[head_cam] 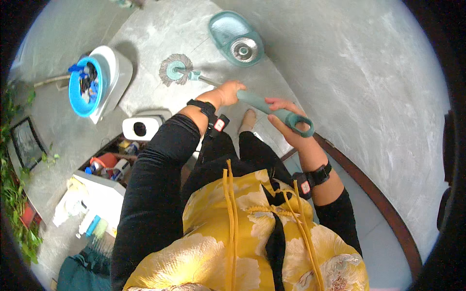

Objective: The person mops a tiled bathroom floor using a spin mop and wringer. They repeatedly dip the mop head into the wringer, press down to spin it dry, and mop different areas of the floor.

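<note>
A spin mop with a grey string head [176, 70] rests on the floor tiles, its handle [258, 102] slanting up towards me. My left hand [229, 92] is closed around the handle where the metal pole meets the green grip. Near the ring-shaped top end, my right hand [287, 122] touches the grip, its thumb on one side and the fingers on the other. Beyond the hands stands a green mop bucket [235, 27] with a round metal spin basket [244, 50].
At the left, a blue basin [72, 98] of cloths sits on a white appliance [122, 69]. Nearer stand a white bin with a round dark opening [127, 129] and a white cabinet [103, 194] beside bottles. A plain wall [382, 102] rises at the right.
</note>
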Demonstrator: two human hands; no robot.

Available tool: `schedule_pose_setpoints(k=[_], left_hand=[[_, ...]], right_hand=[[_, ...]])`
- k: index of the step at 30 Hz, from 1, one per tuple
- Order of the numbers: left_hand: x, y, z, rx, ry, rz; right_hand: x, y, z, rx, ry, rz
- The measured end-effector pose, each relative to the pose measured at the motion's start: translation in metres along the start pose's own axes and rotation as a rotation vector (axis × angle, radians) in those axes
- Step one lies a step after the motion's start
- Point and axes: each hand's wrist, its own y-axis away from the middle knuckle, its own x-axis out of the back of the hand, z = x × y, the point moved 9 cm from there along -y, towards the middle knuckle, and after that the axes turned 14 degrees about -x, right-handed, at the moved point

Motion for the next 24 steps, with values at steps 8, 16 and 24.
schedule_pose_setpoints(k=[8,16,24], left_hand=[[-0.121,-0.1,0.089,-0.13,0.139,-0.284],[-0.193,-0.176,0.235,-0.241,0.216,-0.816],[-0.184,-0.204,0.296,-0.675,0.38,-0.547]], right_hand=[[0.115,0.102,0.048,-0.087,-0.053,0.218],[0.211,0.213,0.023,-0.121,-0.058,0.428],[0.239,0.249,0.052,0.164,-0.215,0.659]])
